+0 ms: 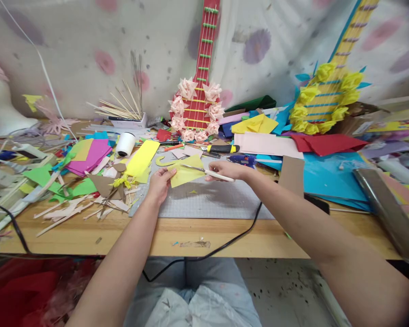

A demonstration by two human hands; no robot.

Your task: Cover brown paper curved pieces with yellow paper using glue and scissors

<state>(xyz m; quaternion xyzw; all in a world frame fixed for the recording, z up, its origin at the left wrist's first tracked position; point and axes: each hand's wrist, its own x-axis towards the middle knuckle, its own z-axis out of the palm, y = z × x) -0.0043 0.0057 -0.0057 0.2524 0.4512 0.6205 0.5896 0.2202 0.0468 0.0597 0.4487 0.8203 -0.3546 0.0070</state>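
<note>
Two hands are shown in the head view, brought close together over a grey mat on a wooden table. A yellow sheet is held above the mat by the left hand, its left edge pinched between thumb and fingers. By the right hand the white handles of the scissors are gripped, the fingers curled around them. The blades are pointed left and laid at the sheet; how far they are parted cannot be told, as they are thin and small here. A small yellow scrap is left on the mat below.

Just beyond the right hand, a blue glue gun is laid down, with a cutter near it. To the left of the mat, a white roll is surrounded by coloured paper and offcuts. Behind, a red guitar is trimmed with pink flowers, and a yellow guitar with yellow ones. A black cable is draped across the table's front edge.
</note>
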